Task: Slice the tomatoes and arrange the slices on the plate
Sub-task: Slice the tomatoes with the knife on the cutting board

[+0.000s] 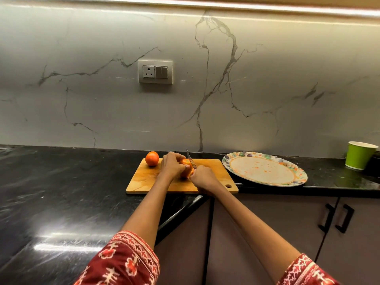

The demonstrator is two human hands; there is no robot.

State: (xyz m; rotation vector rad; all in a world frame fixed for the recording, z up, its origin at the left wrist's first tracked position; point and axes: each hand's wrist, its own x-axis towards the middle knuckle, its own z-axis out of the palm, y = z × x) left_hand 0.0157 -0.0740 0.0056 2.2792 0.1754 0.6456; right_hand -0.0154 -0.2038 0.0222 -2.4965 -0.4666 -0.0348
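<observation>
On the wooden cutting board [211, 171] my left hand [172, 164] grips an orange-red tomato [185, 167] from above, fingers curled over it. My right hand [203, 177] holds a knife [190, 158] by its handle; the blade points up and away and sits in the tomato's right side. A second, whole tomato [152, 158] stands at the board's far left corner. To the right of the board lies a large patterned plate [265, 168] with only smears of juice on it, no slices.
A green paper cup [359, 155] stands at the far right of the black counter [61, 182], beside the marble wall. A wall socket [155, 72] is above the board. Cabinet doors with black handles [337, 221] are below the counter edge.
</observation>
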